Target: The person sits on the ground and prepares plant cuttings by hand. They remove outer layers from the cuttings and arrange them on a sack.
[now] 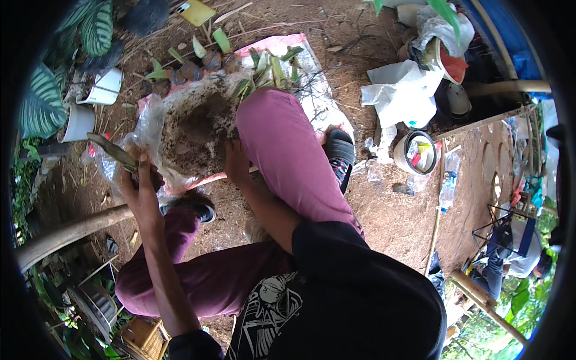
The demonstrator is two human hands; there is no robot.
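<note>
My left hand [143, 186] is raised at the left, closed around a plant cutting [114, 152] with a thick green stem; a dark brown clump shows under its fingers. My right hand [237, 163] rests at the edge of a heap of dark soil and fibres [198, 126], beside my knee; its fingertips are partly hidden, so its grip cannot be told. The heap lies on clear plastic [150, 119] over a white and pink sack [324, 96]. Cut green stem pieces [277, 72] lie on the sack, and brown wrapped clumps with cut leaves [191, 72] line its far edge.
White pots [105, 87] and striped-leaf plants [42, 103] stand at the left. A yellow phone [196, 12] lies at the top. Rightward are a bucket with litter [415, 152], white plastic [400, 90] and a bottle [448, 189]. Another person [524, 247] is at far right.
</note>
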